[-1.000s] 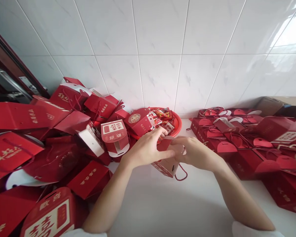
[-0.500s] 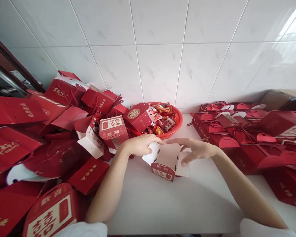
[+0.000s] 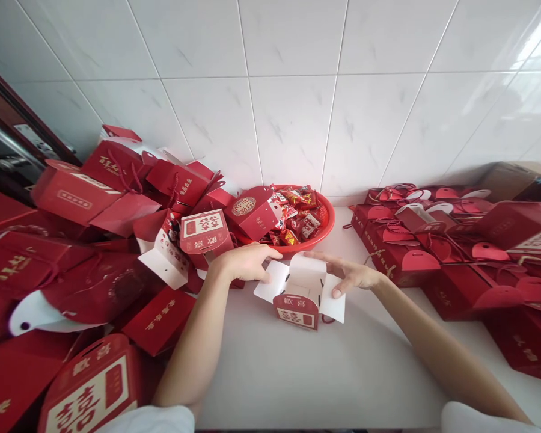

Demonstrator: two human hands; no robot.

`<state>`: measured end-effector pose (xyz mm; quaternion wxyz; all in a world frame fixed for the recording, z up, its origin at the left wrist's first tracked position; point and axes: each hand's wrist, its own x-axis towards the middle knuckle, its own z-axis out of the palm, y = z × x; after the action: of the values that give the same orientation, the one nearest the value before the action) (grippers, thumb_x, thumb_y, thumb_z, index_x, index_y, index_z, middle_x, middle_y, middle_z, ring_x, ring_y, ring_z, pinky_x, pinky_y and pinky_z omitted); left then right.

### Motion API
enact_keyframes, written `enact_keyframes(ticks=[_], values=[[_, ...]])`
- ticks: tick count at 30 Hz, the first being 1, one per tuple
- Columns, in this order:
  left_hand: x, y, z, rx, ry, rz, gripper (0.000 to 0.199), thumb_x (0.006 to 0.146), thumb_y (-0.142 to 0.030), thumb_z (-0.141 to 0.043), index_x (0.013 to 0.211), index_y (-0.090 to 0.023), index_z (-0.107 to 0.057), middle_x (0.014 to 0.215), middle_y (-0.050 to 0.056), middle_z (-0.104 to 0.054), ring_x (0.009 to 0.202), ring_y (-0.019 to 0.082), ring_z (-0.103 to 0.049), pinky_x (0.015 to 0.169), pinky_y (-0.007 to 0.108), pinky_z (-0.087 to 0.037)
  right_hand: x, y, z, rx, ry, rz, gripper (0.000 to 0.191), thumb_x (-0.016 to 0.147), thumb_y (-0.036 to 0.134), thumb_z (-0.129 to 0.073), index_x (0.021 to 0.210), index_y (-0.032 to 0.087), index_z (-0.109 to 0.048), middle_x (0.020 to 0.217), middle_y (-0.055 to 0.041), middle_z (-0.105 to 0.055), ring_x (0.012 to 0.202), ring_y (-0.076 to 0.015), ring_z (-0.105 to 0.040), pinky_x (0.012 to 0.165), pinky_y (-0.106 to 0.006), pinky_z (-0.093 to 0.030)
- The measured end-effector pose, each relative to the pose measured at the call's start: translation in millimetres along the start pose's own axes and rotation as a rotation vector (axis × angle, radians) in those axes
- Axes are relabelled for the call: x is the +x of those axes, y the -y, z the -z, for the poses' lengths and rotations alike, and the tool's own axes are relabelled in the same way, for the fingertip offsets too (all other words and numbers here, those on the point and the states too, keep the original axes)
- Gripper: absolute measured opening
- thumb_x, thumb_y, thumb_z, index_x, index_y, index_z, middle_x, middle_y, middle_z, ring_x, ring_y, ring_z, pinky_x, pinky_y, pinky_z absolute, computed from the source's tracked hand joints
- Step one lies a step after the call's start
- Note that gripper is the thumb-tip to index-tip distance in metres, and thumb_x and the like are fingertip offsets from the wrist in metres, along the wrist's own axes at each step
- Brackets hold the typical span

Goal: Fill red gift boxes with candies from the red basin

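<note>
A small red-and-white gift box (image 3: 296,310) stands upright on the white tabletop, its top flaps folded outward. The inside of it looks white and bare. My left hand (image 3: 247,263) is at the left flap, thumb and forefinger apart and touching its edge. On the other side, my right hand (image 3: 354,275) has its thumb on the right flap and its fingers stretched towards the back flap. Both hands are open around the box. Just behind them, an orange-red plastic basket (image 3: 328,224) holds wrapped sweets (image 3: 293,236), with another red box (image 3: 252,216) lying on its left part.
Many red gift boxes (image 3: 160,319) lie in a loose heap on the left, some unclosed. On the right stand rows of closed red boxes (image 3: 401,252) with cord handles. A tiled wall (image 3: 293,132) rises behind, and a brown carton (image 3: 507,180) sits at the back right.
The box's flaps have spread wider, so its inside shows more. My left hand has shifted slightly left and my right hand has drawn a little closer to the right flap.
</note>
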<state>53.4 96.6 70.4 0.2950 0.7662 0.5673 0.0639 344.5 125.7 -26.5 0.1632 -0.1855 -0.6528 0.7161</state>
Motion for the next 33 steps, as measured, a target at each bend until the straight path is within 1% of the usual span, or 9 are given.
enact_keyframes(ticks=[2,4,7,9,14,18,24,30,33], values=[[-3,-2,2.0,0.07,0.047,0.068,0.056,0.065,-0.025,-0.069,0.121,-0.028,-0.074,0.108,0.003,-0.076,0.092,0.026,-0.071,0.073,0.029,-0.052,1,1,-1,0.007,-0.015,0.025,0.108,0.065,0.032,-0.09,0.157,0.032,-0.032,0.153,-0.0114,-0.048,0.138,-0.0294,-0.047,0.11,-0.044,-0.04],[-6,-6,4.0,0.124,0.066,0.102,0.055,0.069,-0.026,-0.065,0.124,-0.027,-0.072,0.099,0.003,-0.076,0.086,0.025,-0.07,0.069,0.028,-0.05,2,4,-3,-0.011,-0.036,0.045,0.105,0.067,0.03,-0.089,0.156,0.031,-0.035,0.15,-0.0115,-0.052,0.135,-0.0289,-0.05,0.109,-0.044,-0.042],[-10,-11,6.3,0.125,0.074,0.089,0.049,0.069,-0.024,-0.063,0.117,-0.028,-0.076,0.078,0.0,-0.072,0.073,0.023,-0.066,0.061,0.027,-0.046,2,11,-4,-0.065,-0.051,0.069,0.098,0.068,0.028,-0.088,0.153,0.029,-0.039,0.143,-0.011,-0.058,0.132,-0.0275,-0.053,0.11,-0.044,-0.039],[-13,-14,7.6,0.104,0.078,0.082,0.049,0.069,-0.023,-0.062,0.115,-0.028,-0.077,0.071,-0.001,-0.069,0.068,0.021,-0.064,0.059,0.026,-0.043,2,14,-4,-0.096,-0.05,0.082,0.096,0.069,0.028,-0.088,0.153,0.028,-0.041,0.138,-0.0106,-0.062,0.13,-0.0269,-0.054,0.111,-0.044,-0.036],[-17,-19,9.5,0.082,0.049,0.042,0.064,0.071,-0.019,-0.058,0.132,-0.033,-0.068,0.066,-0.004,-0.065,0.062,0.017,-0.059,0.056,0.024,-0.038,1,13,-3,-0.14,-0.059,0.075,0.099,0.07,0.031,-0.088,0.155,0.028,-0.037,0.135,-0.0118,-0.064,0.131,-0.0287,-0.053,0.113,-0.048,-0.032],[-13,-14,10.7,0.069,0.057,0.032,0.052,0.07,-0.021,-0.059,0.118,-0.029,-0.077,0.066,-0.003,-0.066,0.061,0.017,-0.056,0.059,0.025,-0.038,2,12,-4,-0.168,-0.085,0.075,0.098,0.07,0.032,-0.088,0.154,0.028,-0.037,0.136,-0.0124,-0.063,0.131,-0.0296,-0.053,0.111,-0.049,-0.033],[-5,-1,12.6,-0.125,0.131,0.079,0.051,0.066,-0.027,-0.068,0.116,-0.025,-0.078,0.069,-0.002,-0.066,0.062,0.017,-0.058,0.062,0.025,-0.041,1,13,-6,-0.173,-0.087,0.061,0.1,0.07,0.033,-0.088,0.155,0.028,-0.036,0.136,-0.0128,-0.063,0.128,-0.0287,-0.056,0.11,-0.048,-0.036],[1,6,10.6,-0.145,0.07,0.052,0.041,0.062,-0.024,-0.071,0.102,-0.027,-0.083,0.065,-0.004,-0.059,0.06,0.014,-0.054,0.06,0.024,-0.04,3,14,-5,-0.191,-0.096,0.067,0.098,0.07,0.034,-0.087,0.154,0.027,-0.038,0.136,-0.0134,-0.064,0.125,-0.0289,-0.059,0.108,-0.047,-0.038],[2,7,9.7,-0.252,0.084,0.071,0.041,0.058,-0.023,-0.075,0.098,-0.024,-0.084,0.063,-0.004,-0.059,0.058,0.015,-0.056,0.059,0.025,-0.044,1,13,-7,-0.186,-0.096,0.075,0.098,0.07,0.035,-0.088,0.154,0.027,-0.038,0.137,-0.0136,-0.063,0.125,-0.0292,-0.058,0.108,-0.048,-0.038]])
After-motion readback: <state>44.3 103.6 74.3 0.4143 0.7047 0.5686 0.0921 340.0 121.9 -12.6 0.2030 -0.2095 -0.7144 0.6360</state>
